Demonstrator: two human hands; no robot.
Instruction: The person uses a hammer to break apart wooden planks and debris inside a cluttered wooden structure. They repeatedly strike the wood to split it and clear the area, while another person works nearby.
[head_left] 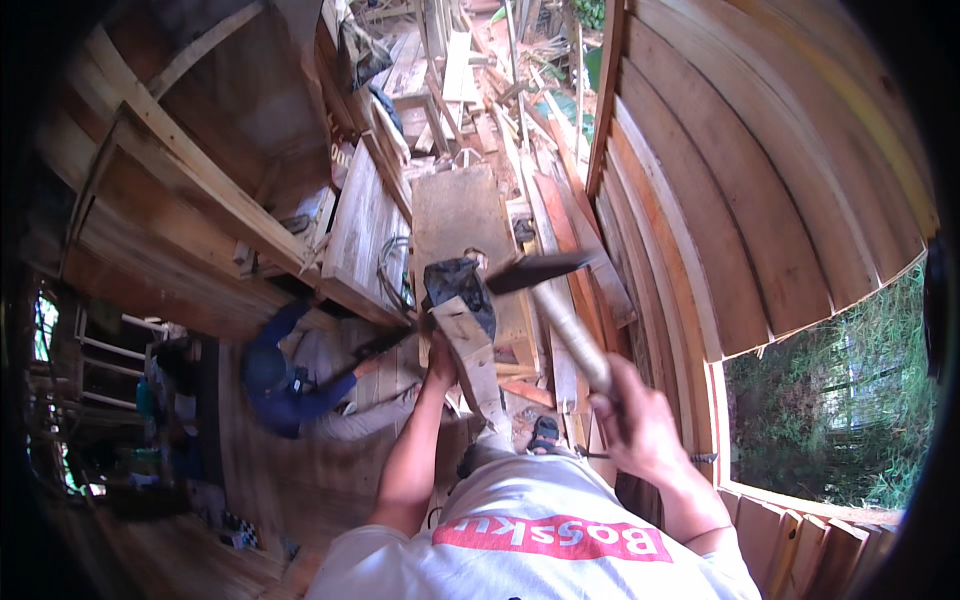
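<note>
My right hand (640, 425) is closed round the pale handle of a hammer (572, 335). Its dark head, slightly smeared by motion, is raised over the work spot, to the right of a wooden piece (468, 340). My left hand (441, 362) grips that pale, thick piece at its left edge; some of the fingers are hidden. The piece stands tilted, its far end against a crumpled black plastic-like bundle (458, 285). Beneath them lies a worn wooden plank bench (455, 205).
At left a person in dark blue (275, 385) sits low, legs stretched toward me. Scrap boards (560, 210) litter the ground ahead and to the right. A plank wall (700, 180) curves along the right, beside a window opening (820, 400). A wooden frame (190, 180) stands upper left.
</note>
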